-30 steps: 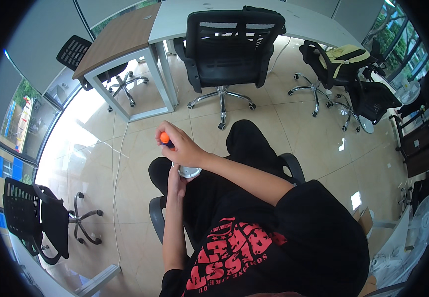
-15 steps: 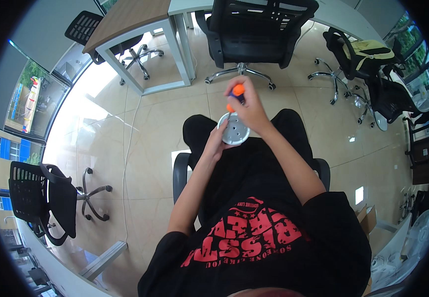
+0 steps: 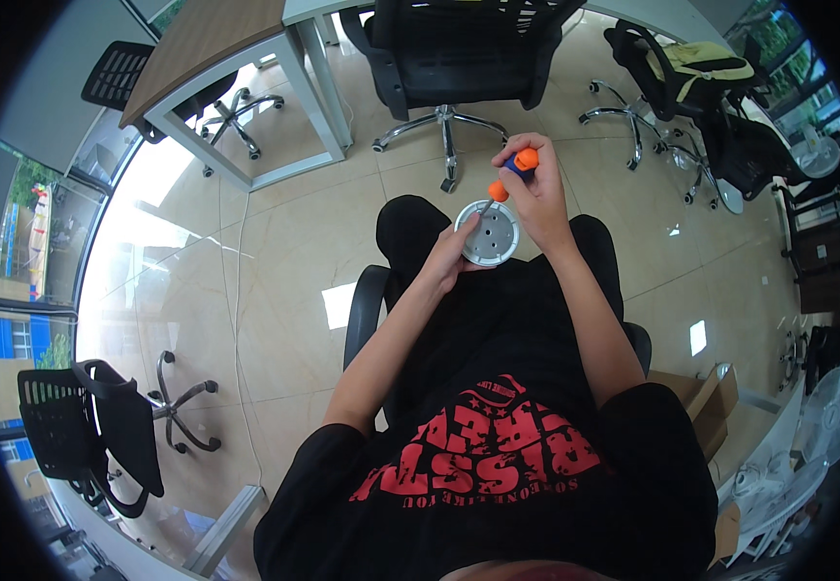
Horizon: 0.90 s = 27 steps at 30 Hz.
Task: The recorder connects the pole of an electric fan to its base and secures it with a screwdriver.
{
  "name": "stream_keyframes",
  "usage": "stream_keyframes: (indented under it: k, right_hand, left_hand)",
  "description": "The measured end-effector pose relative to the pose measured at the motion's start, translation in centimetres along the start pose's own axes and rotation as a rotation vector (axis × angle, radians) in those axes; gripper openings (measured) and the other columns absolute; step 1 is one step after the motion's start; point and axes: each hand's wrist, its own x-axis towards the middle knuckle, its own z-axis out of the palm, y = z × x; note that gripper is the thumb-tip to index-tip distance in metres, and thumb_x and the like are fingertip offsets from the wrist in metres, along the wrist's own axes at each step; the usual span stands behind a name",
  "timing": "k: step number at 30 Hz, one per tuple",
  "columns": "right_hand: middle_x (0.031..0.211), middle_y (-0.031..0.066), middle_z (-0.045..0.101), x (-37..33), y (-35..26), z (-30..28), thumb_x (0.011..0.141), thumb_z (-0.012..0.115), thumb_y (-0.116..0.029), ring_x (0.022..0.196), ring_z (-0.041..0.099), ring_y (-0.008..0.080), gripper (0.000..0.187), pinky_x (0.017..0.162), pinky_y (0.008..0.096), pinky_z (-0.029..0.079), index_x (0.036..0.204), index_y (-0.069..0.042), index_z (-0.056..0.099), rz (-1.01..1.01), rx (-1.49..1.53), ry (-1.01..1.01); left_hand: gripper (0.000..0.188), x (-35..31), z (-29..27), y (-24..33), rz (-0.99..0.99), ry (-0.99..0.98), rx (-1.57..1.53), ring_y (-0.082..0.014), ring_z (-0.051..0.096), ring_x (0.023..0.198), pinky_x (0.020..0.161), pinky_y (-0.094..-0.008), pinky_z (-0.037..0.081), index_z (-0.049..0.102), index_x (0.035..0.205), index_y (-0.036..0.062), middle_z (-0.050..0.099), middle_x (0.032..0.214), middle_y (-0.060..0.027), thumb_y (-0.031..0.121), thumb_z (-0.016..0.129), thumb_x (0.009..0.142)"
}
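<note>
Above frame centre, your left hand (image 3: 449, 254) gripped a round, white-rimmed, grey perforated disc (image 3: 503, 235); your right hand (image 3: 542, 201), an orange-blue screwdriver (image 3: 528, 160).

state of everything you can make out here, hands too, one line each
Holed grey-and-white disc: held, its face turned up
Screwdriver: held at a slant toward the disc; tip contact unclear
Left hand: closed on the disc's edge
Right hand: closed around the screwdriver
Middle mesh chair: unoccupied
Left mesh chair: unoccupied
Cardboard box: open
</note>
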Motion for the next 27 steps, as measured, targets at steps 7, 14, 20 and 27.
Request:
stream_keyframes:
  k: [7, 14, 20, 27]
  right_hand:
    - [0.109, 0.0063, 0.058, -0.2, 0.4, -1.7, 0.091, 0.06, 0.001, 0.099, 0.06, 0.0149, 0.029, 0.088, 0.0298, 0.049, 0.118, -0.006, 0.049, -0.03, -0.028, 0.134]
    - [0.107, 0.0066, 0.059, -0.5, 0.7, -2.4, 0.091, 0.06, 0.001, 0.098, 0.059, 0.015, 0.03, 0.087, 0.0295, 0.049, 0.118, -0.006, 0.05, -0.024, -0.063, 0.173]
    - [0.112, 0.008, 0.053, -0.6, 0.3, -2.6, 0.09, 0.057, 0.007, 0.104, 0.058, 0.0167, 0.034, 0.095, 0.0315, 0.046, 0.119, -0.006, 0.047, -0.004, -0.125, 0.118]
    - [0.105, 0.0064, 0.06, -0.5, 0.3, -2.0, 0.09, 0.061, 0.001, 0.096, 0.059, 0.0152, 0.03, 0.086, 0.0298, 0.048, 0.117, -0.005, 0.051, -0.043, -0.109, 0.183]
  left_hand:
    - [0.053, 1.5, 1.4, -0.1, -0.02, -0.044, 0.016, -0.0226, 0.074, 0.098, 0.076, -0.0413, 0.067, 0.053, 0.134, 0.0028, 0.067, 0.117, -0.0136, 0.046, 0.059, 0.103]
    - [0.053, 2.5, 1.9, -0.3, -0.059, -0.074, 0.043, -0.0231, 0.073, 0.101, 0.077, -0.0431, 0.066, 0.052, 0.137, 0.0049, 0.067, 0.119, -0.0132, 0.045, 0.059, 0.103]
    - [0.053, 2.8, 1.8, -0.3, -0.093, -0.083, 0.056, -0.0238, 0.071, 0.107, 0.081, -0.0464, 0.065, 0.052, 0.142, 0.0103, 0.066, 0.124, -0.0108, 0.045, 0.058, 0.103]
    - [0.053, 2.2, 1.9, -0.2, -0.054, -0.063, 0.023, -0.0231, 0.074, 0.098, 0.072, -0.0408, 0.067, 0.053, 0.137, 0.0045, 0.066, 0.118, -0.0133, 0.045, 0.058, 0.103]
